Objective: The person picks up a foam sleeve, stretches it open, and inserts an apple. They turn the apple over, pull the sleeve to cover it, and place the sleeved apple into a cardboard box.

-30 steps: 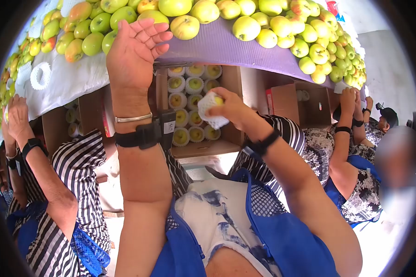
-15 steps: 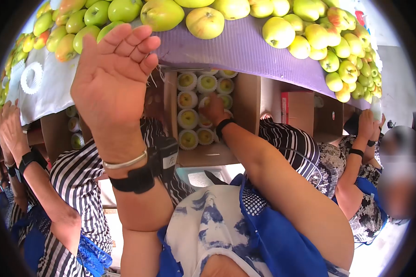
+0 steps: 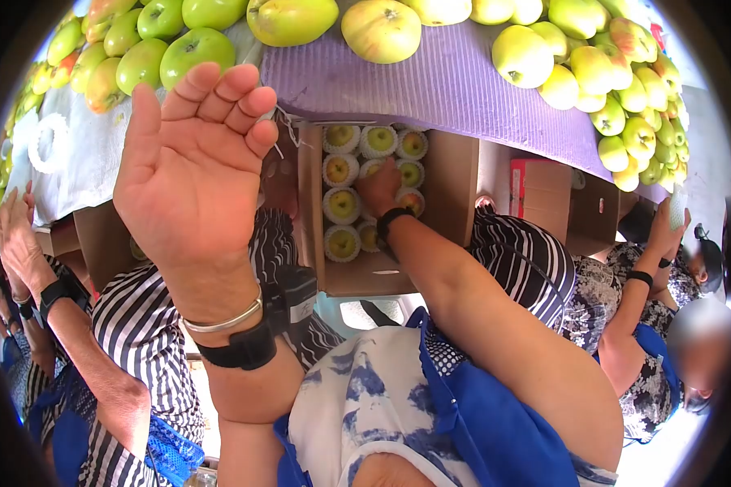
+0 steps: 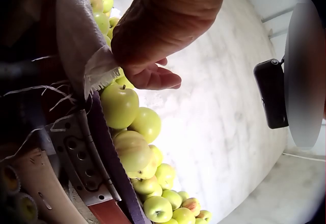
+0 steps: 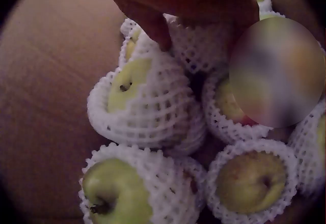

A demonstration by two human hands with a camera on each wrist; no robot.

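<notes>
My left hand (image 3: 199, 178) is raised palm up, fingers relaxed and holding nothing, near the table edge and the loose apples (image 3: 382, 31). In the left wrist view its fingers (image 4: 155, 77) hang beside the apples and the cloth edge. My right hand (image 3: 379, 191) reaches down into a cardboard box (image 3: 439, 187) of apples in white foam nets. In the right wrist view its fingers and thumb grip a netted apple (image 5: 198, 43), mostly hidden under the hand. Beside it lie a tilted netted apple (image 5: 147, 99) and others in nets.
Green apples (image 3: 642, 89) are heaped along the table, on a purple ridged sheet (image 3: 430, 81) and white cloth. A loose foam net (image 3: 49, 144) lies at the left. Other boxes (image 3: 540, 195) stand under the table. People work close on both sides.
My right hand has carried a netted apple from above the box's front down among the apples inside. My left hand stays raised and appears larger and lower in the head view.
</notes>
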